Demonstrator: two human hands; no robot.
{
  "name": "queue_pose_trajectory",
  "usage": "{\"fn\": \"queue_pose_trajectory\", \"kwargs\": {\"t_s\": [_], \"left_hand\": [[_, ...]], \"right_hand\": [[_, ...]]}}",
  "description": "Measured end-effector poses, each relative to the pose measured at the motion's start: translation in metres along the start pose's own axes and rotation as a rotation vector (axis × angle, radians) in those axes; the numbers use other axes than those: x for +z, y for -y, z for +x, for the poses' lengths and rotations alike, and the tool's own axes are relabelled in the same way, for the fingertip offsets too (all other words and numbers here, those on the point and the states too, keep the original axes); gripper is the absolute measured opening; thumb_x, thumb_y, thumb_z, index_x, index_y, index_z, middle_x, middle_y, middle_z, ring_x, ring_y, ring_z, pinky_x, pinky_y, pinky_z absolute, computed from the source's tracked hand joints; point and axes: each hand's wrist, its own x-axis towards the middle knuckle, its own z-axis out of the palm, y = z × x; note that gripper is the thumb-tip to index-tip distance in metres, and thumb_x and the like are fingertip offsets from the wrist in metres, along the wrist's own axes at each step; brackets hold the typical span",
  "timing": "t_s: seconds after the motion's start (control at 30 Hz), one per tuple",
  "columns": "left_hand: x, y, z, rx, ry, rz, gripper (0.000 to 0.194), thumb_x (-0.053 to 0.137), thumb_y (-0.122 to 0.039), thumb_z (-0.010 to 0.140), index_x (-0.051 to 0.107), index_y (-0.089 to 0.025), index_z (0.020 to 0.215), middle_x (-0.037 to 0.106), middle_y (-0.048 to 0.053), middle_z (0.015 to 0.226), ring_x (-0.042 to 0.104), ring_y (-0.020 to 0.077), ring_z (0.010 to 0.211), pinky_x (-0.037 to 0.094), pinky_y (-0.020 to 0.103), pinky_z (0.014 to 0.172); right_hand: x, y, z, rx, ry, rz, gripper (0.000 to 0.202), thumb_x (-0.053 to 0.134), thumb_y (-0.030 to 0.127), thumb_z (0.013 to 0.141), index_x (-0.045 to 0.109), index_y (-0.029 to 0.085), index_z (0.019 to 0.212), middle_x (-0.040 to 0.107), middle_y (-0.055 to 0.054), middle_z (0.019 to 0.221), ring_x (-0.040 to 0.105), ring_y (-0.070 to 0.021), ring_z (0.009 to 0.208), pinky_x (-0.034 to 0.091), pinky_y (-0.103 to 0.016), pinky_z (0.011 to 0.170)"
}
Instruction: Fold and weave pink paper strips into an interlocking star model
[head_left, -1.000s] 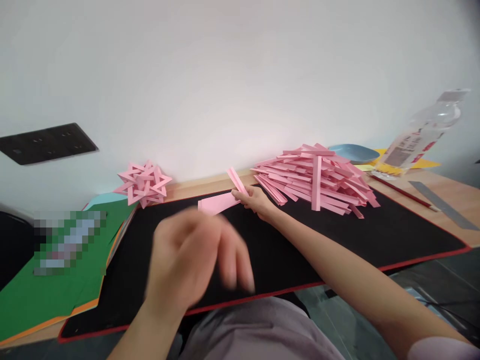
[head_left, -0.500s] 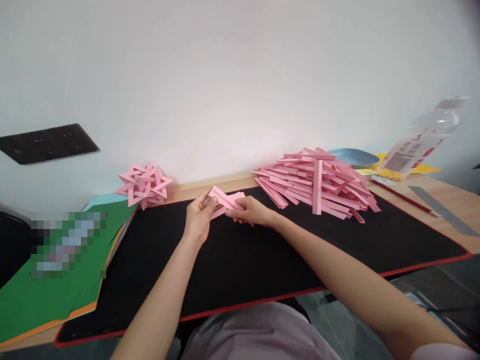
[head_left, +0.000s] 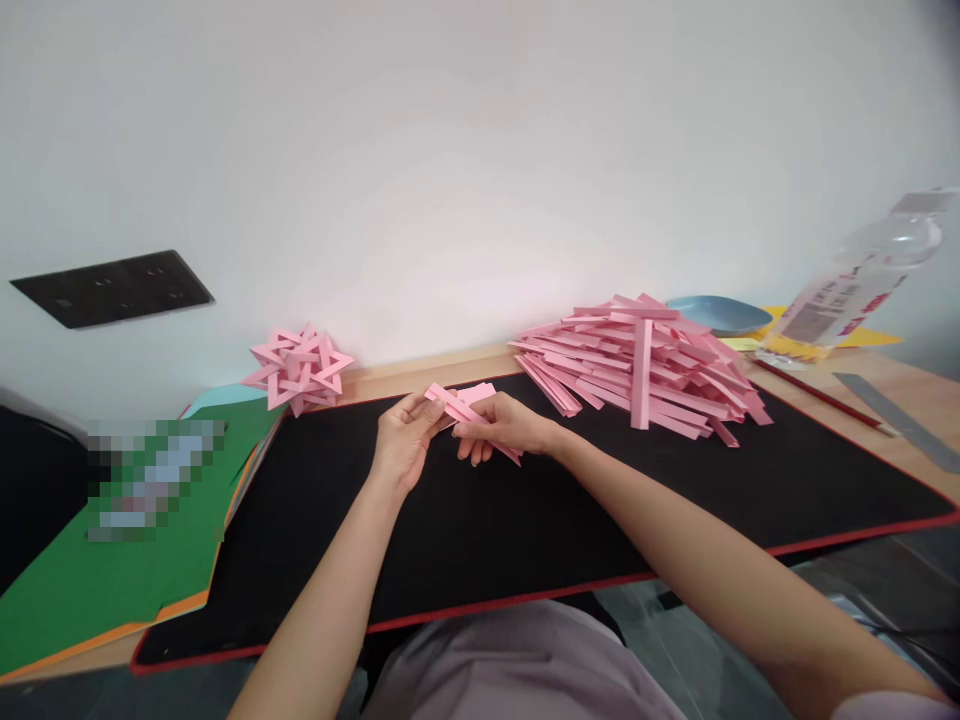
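Above the black mat (head_left: 480, 530), my left hand (head_left: 403, 435) pinches the left end of a folded pink paper strip (head_left: 454, 404). My right hand (head_left: 510, 425) grips the same strip farther right, its fingers partly curled beneath. Another pink paper piece (head_left: 480, 390) shows behind the strip, between my hands; whether the two are joined I cannot tell. A large heap of folded pink strips (head_left: 675, 375) lies at the back right of the mat. At the back left sits a pink paper star ball (head_left: 300, 368).
Green paper sheets (head_left: 161, 560) lie at the left. Behind the heap is a blue dish (head_left: 721, 315). At the right are a clear bottle (head_left: 862, 285), a dark red pencil (head_left: 821, 396) and a ruler (head_left: 900, 422). A black socket panel (head_left: 112, 288) is on the wall.
The strip between my hands is tilted differently and looks narrower, its left end lower. More of its right end shows below my right hand. The whole view has shifted slightly.
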Motion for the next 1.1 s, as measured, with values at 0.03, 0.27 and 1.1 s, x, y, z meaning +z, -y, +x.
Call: {"fn": "queue_pose_trajectory", "kwargs": {"t_s": [0.03, 0.27, 1.1], "left_hand": [[0.000, 0.000, 0.000, -0.002, -0.011, 0.001, 0.031, 0.076, -0.021, 0.058, 0.066, -0.010, 0.085, 0.069, 0.012, 0.089, 0.065, 0.0235, 0.086, 0.048, 0.040, 0.085], [0.000, 0.006, 0.000, 0.011, -0.112, 0.020, 0.032, 0.077, -0.021, 0.057, 0.066, -0.008, 0.084, 0.070, 0.012, 0.083, 0.066, 0.0217, 0.077, 0.051, 0.038, 0.079], [0.002, 0.010, -0.002, 0.028, -0.186, 0.076, 0.030, 0.078, -0.024, 0.054, 0.067, -0.009, 0.078, 0.070, 0.010, 0.078, 0.065, 0.0165, 0.066, 0.052, 0.031, 0.069]], "right_hand": [[0.000, -0.001, 0.000, 0.008, 0.004, 0.010, 0.040, 0.061, 0.046, 0.074, 0.060, 0.007, 0.081, 0.068, -0.010, 0.074, 0.064, -0.0113, 0.056, 0.050, -0.020, 0.050], [0.002, -0.007, 0.003, 0.076, 0.020, 0.100, 0.035, 0.060, 0.042, 0.077, 0.059, 0.008, 0.085, 0.069, -0.009, 0.072, 0.065, -0.0114, 0.054, 0.051, -0.019, 0.049], [0.005, -0.009, 0.004, 0.115, 0.032, 0.143, 0.031, 0.058, 0.040, 0.079, 0.055, 0.009, 0.077, 0.068, -0.007, 0.065, 0.064, -0.0102, 0.051, 0.050, -0.016, 0.046]]}}
